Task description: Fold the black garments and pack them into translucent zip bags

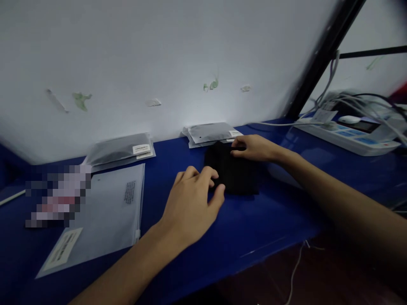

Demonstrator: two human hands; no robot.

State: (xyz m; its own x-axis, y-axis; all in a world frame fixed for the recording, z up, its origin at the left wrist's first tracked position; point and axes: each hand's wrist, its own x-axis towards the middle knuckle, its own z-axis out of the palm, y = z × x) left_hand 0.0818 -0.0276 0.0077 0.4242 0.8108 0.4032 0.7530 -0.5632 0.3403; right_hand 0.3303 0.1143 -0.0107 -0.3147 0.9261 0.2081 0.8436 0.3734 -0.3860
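A left hand [190,203], fingers parted, and right hand [256,148], grip unclear, flank black cloth [237,173] that may crease if pulled unevenly

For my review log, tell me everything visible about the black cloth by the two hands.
The black cloth looks like soft, matte fabric, lying low and roughly squarish on the blue tabletop. Seams, folds or print are lost in the dark. The right hand has fingertips at its far right part; the left hand reaches its left edge, contact unclear. Behind it lies a frosted bag; whether they touch is unclear.
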